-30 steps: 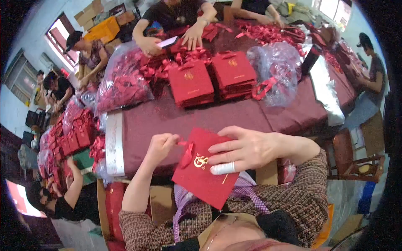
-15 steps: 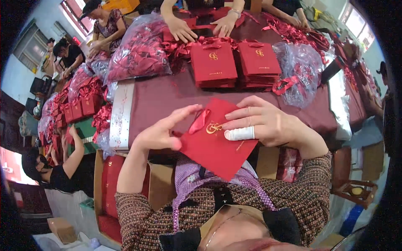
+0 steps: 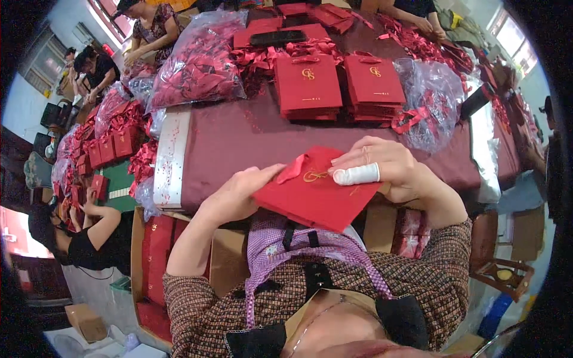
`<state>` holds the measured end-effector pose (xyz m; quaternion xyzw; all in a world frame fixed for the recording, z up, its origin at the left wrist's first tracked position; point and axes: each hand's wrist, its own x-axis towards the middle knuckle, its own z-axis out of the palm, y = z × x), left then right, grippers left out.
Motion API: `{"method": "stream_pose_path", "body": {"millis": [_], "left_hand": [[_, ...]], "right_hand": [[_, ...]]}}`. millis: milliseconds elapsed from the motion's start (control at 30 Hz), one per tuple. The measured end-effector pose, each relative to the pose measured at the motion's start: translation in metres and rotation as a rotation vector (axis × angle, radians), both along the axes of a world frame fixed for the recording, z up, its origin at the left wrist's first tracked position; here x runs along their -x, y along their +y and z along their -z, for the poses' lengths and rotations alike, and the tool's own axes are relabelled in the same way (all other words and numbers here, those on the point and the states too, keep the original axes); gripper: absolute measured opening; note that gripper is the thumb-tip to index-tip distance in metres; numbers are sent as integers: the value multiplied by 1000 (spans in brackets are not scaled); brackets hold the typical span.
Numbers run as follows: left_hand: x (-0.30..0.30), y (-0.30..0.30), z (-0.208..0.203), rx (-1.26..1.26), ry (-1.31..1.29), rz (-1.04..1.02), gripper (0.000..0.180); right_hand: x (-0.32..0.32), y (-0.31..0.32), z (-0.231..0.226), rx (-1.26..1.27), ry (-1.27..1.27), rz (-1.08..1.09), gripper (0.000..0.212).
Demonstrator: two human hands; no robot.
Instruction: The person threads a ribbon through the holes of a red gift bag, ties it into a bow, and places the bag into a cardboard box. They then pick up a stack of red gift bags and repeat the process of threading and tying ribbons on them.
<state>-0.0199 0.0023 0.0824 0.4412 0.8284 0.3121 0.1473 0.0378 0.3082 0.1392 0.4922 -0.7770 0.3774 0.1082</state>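
On my feed, the red paper gift bag (image 3: 325,197) already carries its ribbon (image 3: 293,170) and gold emblem (image 3: 316,175); whether anything remains on it I can't tell, but it isn't yet on the left stack (image 3: 307,86) or right stack (image 3: 375,88), both back from the near edge of the table (image 3: 286,140). I see it tilted at that edge, its lower side showing a second layer. My left hand (image 3: 236,194) grips its left corner, fingertips hidden; my right hand (image 3: 385,164) holds its right side, fingers close together on top.
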Motion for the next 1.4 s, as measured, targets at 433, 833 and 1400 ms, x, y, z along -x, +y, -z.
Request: {"method": "stream_pose_path", "body": {"millis": [433,833,1400], "left_hand": [[101,2,42,-463,63,-448,53],[185,113,34,-216,737,-212,35],[233,154,131,-99,666,-350,38]], "right_hand": [[95,49,-42,164,229,598,36],[185,43,94,-637,283,586,49],[184,24,141,-514,-72,673,47]]}}
